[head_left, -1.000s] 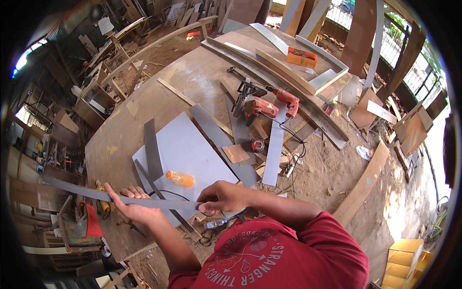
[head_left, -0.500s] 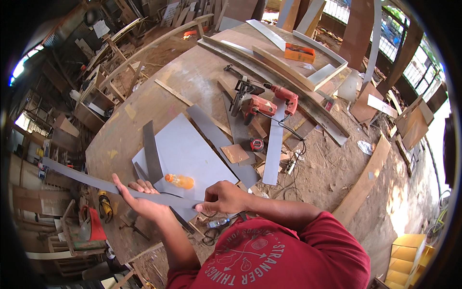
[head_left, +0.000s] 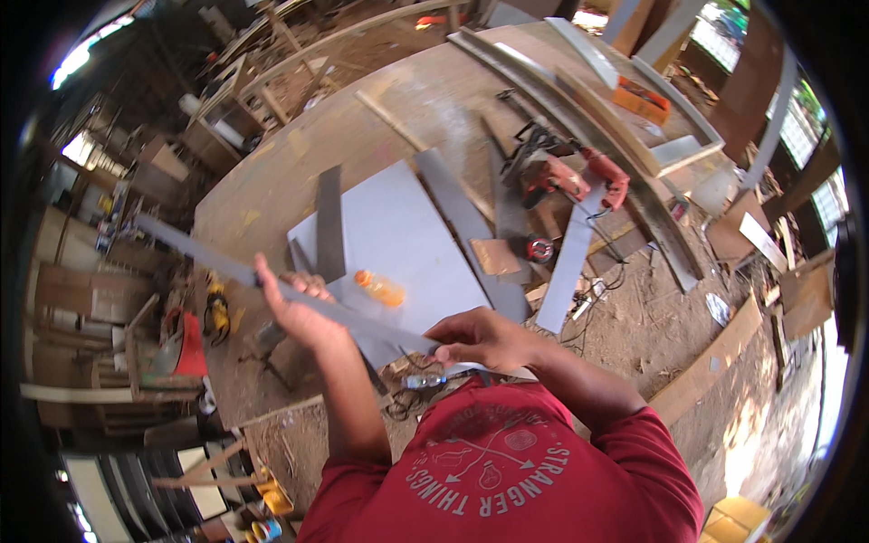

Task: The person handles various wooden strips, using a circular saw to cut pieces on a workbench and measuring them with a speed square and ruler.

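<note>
I hold a long thin grey strip [head_left: 226,267] in both hands, slanting from the upper left down toward my chest. My left hand [head_left: 299,312] grips it near its middle with the fingers wrapped around it. Closed over the strip's near end is my right hand [head_left: 480,335]. Below the strip a large grey sheet [head_left: 398,244] lies flat on the wooden workbench [head_left: 299,154], with a small orange bottle [head_left: 380,288] lying on it.
More grey strips [head_left: 572,258] and a dark strip [head_left: 329,222] lie around the sheet. Red power tools [head_left: 566,172], a red tape measure [head_left: 540,249] and long curved wooden pieces [head_left: 579,109] sit farther back. Planks and sawdust cover the floor at right.
The strip has risen and tilted more steeply, its far end lifting up to the left. My left hand moved up and right along with it; my right hand stayed at the near end.
</note>
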`<move>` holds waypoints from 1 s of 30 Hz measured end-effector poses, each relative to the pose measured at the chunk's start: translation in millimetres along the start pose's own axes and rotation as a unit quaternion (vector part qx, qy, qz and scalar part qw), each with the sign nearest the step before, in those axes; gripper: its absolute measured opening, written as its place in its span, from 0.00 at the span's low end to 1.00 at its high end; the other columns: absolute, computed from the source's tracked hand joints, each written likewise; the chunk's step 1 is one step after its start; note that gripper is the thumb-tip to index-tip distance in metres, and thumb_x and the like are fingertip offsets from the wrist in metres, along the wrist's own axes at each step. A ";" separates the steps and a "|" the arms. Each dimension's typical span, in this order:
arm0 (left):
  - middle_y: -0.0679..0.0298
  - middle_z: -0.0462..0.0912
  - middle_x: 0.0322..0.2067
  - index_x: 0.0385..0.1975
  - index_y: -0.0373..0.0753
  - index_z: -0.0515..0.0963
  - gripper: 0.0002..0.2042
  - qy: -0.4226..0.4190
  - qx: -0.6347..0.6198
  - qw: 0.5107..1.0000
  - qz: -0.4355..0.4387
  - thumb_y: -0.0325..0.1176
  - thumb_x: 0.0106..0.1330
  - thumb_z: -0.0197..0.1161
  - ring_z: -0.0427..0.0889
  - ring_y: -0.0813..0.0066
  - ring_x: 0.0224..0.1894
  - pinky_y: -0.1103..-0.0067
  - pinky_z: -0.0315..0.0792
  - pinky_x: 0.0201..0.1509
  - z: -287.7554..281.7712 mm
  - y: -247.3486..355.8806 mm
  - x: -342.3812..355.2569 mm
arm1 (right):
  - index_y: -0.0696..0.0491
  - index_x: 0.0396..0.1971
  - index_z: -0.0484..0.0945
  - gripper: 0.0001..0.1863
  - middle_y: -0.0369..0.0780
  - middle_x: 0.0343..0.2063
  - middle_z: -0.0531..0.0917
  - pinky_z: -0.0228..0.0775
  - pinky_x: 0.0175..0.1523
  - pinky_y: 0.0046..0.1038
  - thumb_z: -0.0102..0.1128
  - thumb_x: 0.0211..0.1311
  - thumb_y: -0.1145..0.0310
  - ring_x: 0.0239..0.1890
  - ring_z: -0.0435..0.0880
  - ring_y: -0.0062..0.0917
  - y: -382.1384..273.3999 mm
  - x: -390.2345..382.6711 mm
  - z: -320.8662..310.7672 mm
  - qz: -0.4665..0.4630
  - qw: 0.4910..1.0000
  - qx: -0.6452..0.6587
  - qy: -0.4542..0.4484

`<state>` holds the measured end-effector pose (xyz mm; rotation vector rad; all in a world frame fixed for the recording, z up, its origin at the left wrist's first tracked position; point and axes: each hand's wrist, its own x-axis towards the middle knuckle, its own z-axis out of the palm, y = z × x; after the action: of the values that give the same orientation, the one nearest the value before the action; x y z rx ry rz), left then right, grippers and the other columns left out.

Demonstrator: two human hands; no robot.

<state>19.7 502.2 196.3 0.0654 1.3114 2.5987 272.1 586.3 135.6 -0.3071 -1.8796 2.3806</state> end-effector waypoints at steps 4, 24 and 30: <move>0.77 0.64 0.21 0.74 0.47 0.67 0.30 -0.060 0.003 0.998 0.034 0.53 0.78 0.58 0.63 0.87 0.17 0.85 0.60 0.20 -0.6 -6.7 -4.7 | 0.65 0.49 0.83 0.23 0.39 0.36 0.88 0.77 0.44 0.26 0.69 0.72 0.57 0.37 0.84 0.19 -5.8 5.8 5.5 0.041 0.997 -0.058 0.043; 0.78 0.61 0.20 0.72 0.48 0.70 0.26 -0.023 0.008 1.000 -0.004 0.50 0.79 0.56 0.60 0.88 0.19 0.85 0.56 0.22 3.7 -16.5 -19.3 | 0.61 0.29 0.83 0.32 0.35 0.19 0.82 0.73 0.30 0.25 0.69 0.69 0.41 0.24 0.82 0.17 -17.7 24.9 17.4 0.130 0.958 -0.209 0.145; 0.76 0.63 0.19 0.74 0.49 0.69 0.26 0.008 -0.005 0.999 -0.049 0.50 0.79 0.55 0.63 0.87 0.17 0.85 0.60 0.17 -5.1 -16.0 0.2 | 0.63 0.40 0.84 0.25 0.34 0.27 0.85 0.75 0.38 0.24 0.68 0.73 0.50 0.32 0.82 0.15 -13.8 14.0 11.3 0.060 0.989 -0.108 0.075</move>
<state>21.8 507.3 180.5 -0.0206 1.2750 2.5286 255.3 581.6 150.1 -0.6160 -2.1041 2.1535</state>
